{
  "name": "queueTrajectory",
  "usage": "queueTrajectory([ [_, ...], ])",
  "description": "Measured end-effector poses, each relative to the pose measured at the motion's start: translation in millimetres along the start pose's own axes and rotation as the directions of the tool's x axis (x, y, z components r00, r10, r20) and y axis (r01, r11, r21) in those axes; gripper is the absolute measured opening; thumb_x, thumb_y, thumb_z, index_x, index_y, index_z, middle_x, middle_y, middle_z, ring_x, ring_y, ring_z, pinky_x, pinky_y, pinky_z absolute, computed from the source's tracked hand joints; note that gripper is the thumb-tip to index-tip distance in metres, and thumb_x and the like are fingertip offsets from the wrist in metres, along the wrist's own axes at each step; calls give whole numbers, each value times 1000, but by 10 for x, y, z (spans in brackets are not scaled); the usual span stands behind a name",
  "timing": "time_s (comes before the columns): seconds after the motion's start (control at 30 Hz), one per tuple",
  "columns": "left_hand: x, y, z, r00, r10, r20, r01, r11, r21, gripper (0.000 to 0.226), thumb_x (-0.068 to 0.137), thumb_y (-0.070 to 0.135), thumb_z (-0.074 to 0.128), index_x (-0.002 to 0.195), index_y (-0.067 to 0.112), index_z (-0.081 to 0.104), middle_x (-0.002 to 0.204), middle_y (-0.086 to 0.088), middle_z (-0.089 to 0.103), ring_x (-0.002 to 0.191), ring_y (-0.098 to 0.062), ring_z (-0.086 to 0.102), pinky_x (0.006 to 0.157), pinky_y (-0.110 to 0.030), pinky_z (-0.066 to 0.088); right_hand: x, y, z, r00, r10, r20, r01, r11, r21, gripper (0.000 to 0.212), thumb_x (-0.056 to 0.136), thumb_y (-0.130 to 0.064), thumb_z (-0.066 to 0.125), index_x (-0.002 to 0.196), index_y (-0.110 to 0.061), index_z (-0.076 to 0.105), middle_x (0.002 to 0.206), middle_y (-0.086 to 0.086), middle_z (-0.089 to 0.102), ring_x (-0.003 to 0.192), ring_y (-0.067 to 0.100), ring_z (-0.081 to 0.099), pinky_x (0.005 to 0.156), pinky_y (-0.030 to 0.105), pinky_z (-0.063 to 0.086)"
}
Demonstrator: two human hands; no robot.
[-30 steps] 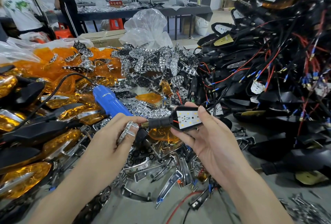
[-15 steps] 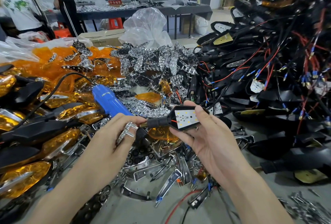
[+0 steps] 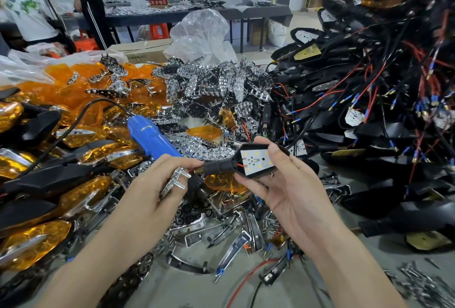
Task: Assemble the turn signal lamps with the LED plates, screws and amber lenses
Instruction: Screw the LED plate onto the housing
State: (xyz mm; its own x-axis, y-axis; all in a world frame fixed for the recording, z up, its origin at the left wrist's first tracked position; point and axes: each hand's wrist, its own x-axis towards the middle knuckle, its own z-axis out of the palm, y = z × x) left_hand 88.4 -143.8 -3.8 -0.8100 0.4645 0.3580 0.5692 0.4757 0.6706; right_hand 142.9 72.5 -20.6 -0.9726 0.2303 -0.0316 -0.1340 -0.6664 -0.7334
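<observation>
While hands hold the lamp, a sign perhaps reads 不合格区

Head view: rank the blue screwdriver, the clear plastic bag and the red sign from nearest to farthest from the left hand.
Measured from the left hand:
1. blue screwdriver, lying just behind the hand's fingers.
2. clear plastic bag, farther back, in the centre of the view.
3. red sign, standing on the far table across the room.
</observation>
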Motion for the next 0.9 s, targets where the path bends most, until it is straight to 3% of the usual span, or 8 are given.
queueTrajectory([
  [0.17,69,-132,109,999,-11,-36,9,998,-65,25,102,31,44,111,41,65,80,13,59,63,-3,52,60,-12,42,-5,-9,5,1000,11,-3,-11,1000,8,30,93,-23,62,111,-4,76,121,21,72,109,34,73,81,41,63],
  [0.27,289,-257,222,922,-305,-241,251,940,-229,31,104,12,42,103,31,67,70,10,55,61,-16,48,62,-35,39,-7,-14,6,999,29,-26,-29,1000,9,33,91,-23,63,114,-3,74,119,22,73,108,34,73,79,40,63],
  [0.33,222,-205,99,909,-252,-333,204,963,-175,28,102,23,45,106,44,63,68,13,59,56,-1,50,56,-26,41,-9,-7,16,998,42,-42,-42,999,9,36,89,-24,63,117,-3,72,118,21,74,106,34,74,78,39,64],
  [0.47,40,12,-176,897,-215,-385,119,958,-260,18,100,41,50,111,51,60,60,-2,53,46,-2,44,43,-14,41,-12,20,28,995,64,-83,-65,998,-16,32,94,-23,60,116,-3,71,114,20,75,103,32,75,77,39,64],
  [0.53,198,131,-149,871,-418,-257,242,821,-516,22,98,43,50,116,45,61,48,5,46,39,-6,44,42,-25,48,-4,31,24,990,79,-115,-81,996,-20,27,101,-19,56,115,-3,71,112,20,76,101,33,75,75,39,65],
  [0.63,373,322,-121,790,-611,45,390,444,-807,28,104,30,37,98,17,61,40,7,41,29,-10,39,34,-28,46,6,36,24,985,90,-150,-95,995,-27,26,104,-18,54,115,-3,72,108,20,77,99,34,76,75,40,65],
  [0.77,225,306,-62,886,-460,-59,367,773,-517,28,100,24,53,88,38,74,69,7,71,69,-17,70,83,-52,55,3,33,42,980,94,-175,-99,995,-21,27,105,-18,53,118,-2,70,110,20,76,102,35,75,76,40,65],
  [0.9,194,297,14,879,-455,-139,349,815,-463,8,94,26,62,91,28,69,76,13,67,68,-3,58,74,-38,43,-3,31,58,978,102,-183,-106,994,-8,26,104,-16,54,119,-2,70,110,20,76,102,34,75,75,40,65],
])
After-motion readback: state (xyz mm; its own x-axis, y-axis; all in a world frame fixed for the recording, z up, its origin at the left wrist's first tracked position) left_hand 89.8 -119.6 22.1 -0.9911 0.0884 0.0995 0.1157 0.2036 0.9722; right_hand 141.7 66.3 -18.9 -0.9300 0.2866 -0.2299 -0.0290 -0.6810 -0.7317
